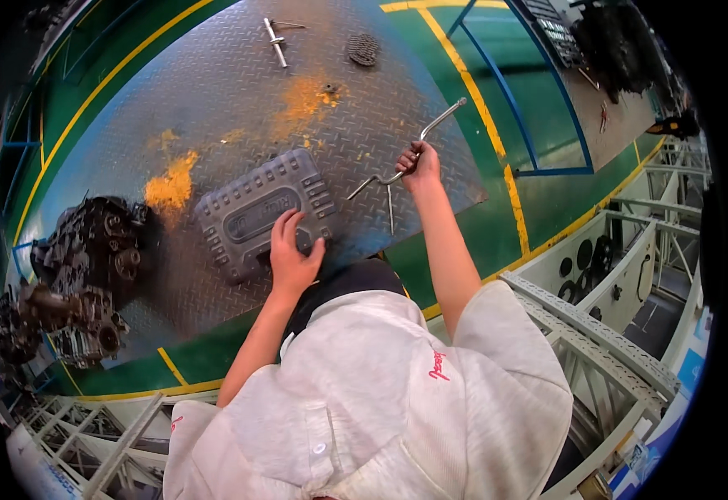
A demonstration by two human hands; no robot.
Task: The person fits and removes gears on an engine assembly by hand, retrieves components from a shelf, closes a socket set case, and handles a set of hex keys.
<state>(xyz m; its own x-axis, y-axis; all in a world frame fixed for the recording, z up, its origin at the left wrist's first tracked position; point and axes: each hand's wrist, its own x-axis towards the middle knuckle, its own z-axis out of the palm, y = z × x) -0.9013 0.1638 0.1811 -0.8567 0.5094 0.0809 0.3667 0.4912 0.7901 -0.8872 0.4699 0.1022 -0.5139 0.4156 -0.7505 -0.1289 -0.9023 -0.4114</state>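
Observation:
My right hand (420, 165) is closed round a crank-shaped speed handle wrench (440, 122), lifted over the right side of the metal table. One end of the wrench points away to the far right; its bent part reaches toward the left below my fist. My left hand (292, 254) has its fingers apart over the near right part of a closed dark grey plastic tool case (243, 200). The fingertips appear to touch the lid. A thin metal rod (391, 210) shows just below the wrench, near the table's edge.
A dark, greasy engine block (93, 258) stands at the left. Orange granules (172, 182) are strewn over the chequered table (222, 75). Farther back lie a T-shaped metal tool (276, 43) and a coiled chain (363, 50). A blue frame (497, 92) is at the right.

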